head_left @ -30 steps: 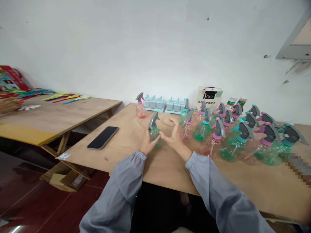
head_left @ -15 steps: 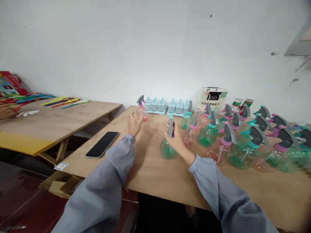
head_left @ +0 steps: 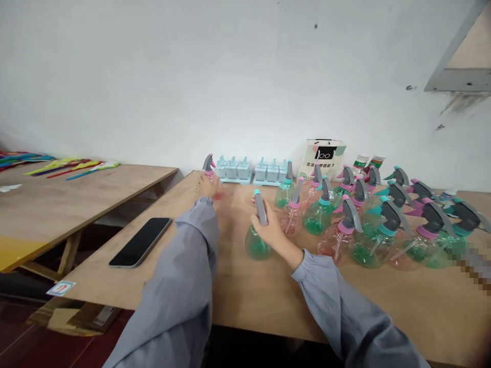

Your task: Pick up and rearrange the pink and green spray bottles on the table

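Note:
My right hand (head_left: 273, 231) grips a green spray bottle (head_left: 256, 245) with a grey trigger head and teal collar; it stands on the plywood table (head_left: 245, 286). My left hand (head_left: 207, 185) is stretched to the far left of the table and closes around a pink spray bottle (head_left: 209, 171) with a grey head. Both arms wear grey sleeves. To the right of my right hand stand several more green and pink spray bottles (head_left: 368, 225) in a cluster.
A black phone (head_left: 140, 242) lies face down near the table's left edge. Pale blue ice-lolly moulds (head_left: 251, 170), a white box (head_left: 321, 156) and two tubes (head_left: 366, 162) stand along the wall. A second table (head_left: 57, 204) at left carries colourful strips.
My left hand has left the green bottle and reached out to the far pink bottle. My right hand took the green bottle and shifted it slightly right, toward the cluster.

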### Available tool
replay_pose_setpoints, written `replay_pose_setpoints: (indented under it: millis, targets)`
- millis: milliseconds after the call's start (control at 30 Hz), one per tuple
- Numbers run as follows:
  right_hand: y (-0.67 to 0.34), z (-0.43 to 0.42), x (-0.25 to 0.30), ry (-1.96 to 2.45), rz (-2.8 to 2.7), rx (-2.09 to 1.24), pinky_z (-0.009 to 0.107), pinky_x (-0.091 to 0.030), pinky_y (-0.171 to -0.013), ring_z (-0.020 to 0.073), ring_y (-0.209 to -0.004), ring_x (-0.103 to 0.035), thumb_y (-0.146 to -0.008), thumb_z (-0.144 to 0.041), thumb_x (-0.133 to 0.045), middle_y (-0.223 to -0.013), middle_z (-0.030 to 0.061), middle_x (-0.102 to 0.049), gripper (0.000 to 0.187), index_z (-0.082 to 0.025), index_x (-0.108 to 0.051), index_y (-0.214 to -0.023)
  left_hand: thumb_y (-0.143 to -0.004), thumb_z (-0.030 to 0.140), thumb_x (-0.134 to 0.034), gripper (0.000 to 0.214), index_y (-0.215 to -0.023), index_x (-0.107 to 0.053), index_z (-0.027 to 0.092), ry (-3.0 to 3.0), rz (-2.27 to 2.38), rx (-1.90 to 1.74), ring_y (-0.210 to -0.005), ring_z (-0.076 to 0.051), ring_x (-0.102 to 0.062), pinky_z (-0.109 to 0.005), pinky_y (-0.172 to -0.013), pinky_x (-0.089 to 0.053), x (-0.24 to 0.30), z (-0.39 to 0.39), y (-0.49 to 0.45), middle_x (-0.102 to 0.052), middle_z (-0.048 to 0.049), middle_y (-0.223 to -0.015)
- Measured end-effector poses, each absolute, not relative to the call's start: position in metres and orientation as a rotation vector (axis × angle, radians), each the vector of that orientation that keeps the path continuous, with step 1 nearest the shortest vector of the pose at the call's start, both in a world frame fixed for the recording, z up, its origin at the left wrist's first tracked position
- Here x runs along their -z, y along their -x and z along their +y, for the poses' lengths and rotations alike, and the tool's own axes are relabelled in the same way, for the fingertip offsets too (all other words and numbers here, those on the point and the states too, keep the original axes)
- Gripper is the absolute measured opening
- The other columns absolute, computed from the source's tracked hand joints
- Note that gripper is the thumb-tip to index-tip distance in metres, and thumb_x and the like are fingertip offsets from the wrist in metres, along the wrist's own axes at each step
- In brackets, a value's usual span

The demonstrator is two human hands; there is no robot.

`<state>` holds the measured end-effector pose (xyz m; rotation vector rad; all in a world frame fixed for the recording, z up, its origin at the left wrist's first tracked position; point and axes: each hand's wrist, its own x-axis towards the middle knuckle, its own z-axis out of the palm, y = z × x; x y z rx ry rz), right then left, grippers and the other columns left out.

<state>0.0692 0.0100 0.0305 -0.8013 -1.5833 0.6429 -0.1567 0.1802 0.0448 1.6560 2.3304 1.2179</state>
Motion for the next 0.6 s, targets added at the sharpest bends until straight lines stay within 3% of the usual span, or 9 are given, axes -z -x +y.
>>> replay_pose_setpoints:
  millis: [100,200,367,500,600]
  targets:
    - [-0.074,0.011,-0.040,0.770,-1.482,-0.721,0.040,-0.051,-0.097,0.0239,-0.107,-0.065,-0.075,-0.030,-0.055,-0.107,0.0056,-0.070,0.026,-0.024,-0.063,-0.098,-0.091,0.046,-0.055,0.049,-0.125,-0.046,0.012,-1.723,2.348,-1.234,-0.127,-0.039,-0.052,-0.050,-0.103,-0.041,-0.032,0.153,0.146,-0.052,-0.0260,-0.134]
    - [-0.081,0.011,-0.053,0.766,-1.357,-0.909,0.040,-0.051,-0.095,0.0233,-0.103,-0.067,-0.074,-0.037,-0.058,-0.100,0.0026,-0.073,0.017,-0.025,-0.065,-0.083,-0.084,0.045,-0.062,0.046,-0.116,-0.052,0.014,-1.915,2.281,-1.301,-0.118,-0.037,-0.057,-0.050,-0.099,-0.044,-0.019,0.113,0.143,-0.059,-0.0207,-0.121]
    - [-0.092,0.010,-0.072,0.744,-1.104,-1.115,0.035,-0.053,-0.088,0.0217,-0.096,-0.069,-0.068,-0.038,-0.066,-0.087,-0.0001,-0.076,0.018,-0.025,-0.066,-0.081,-0.071,0.034,-0.072,0.043,-0.107,-0.056,0.018,-2.040,1.754,-1.681,-0.096,-0.028,-0.064,-0.041,-0.084,-0.052,0.003,0.049,0.150,-0.063,-0.0087,-0.099]
    - [-0.098,0.013,-0.078,0.710,-1.036,-1.223,0.031,-0.054,-0.079,0.0196,-0.088,-0.071,-0.065,-0.036,-0.071,-0.082,-0.0006,-0.076,0.021,-0.024,-0.065,-0.080,-0.073,0.034,-0.073,0.040,-0.107,-0.057,0.022,-1.879,1.490,-1.848,-0.082,-0.020,-0.064,-0.036,-0.075,-0.055,0.019,0.017,0.140,-0.064,-0.0035,-0.093]
    - [-0.100,0.012,-0.082,0.696,-1.015,-1.303,0.026,-0.052,-0.067,0.0169,-0.077,-0.069,-0.060,-0.036,-0.075,-0.080,-0.0003,-0.076,0.025,-0.023,-0.066,-0.079,-0.076,0.038,-0.074,0.042,-0.111,-0.058,0.022,-1.804,1.446,-1.918,-0.086,-0.021,-0.066,-0.038,-0.079,-0.055,0.026,0.005,0.128,-0.065,-0.0040,-0.095]
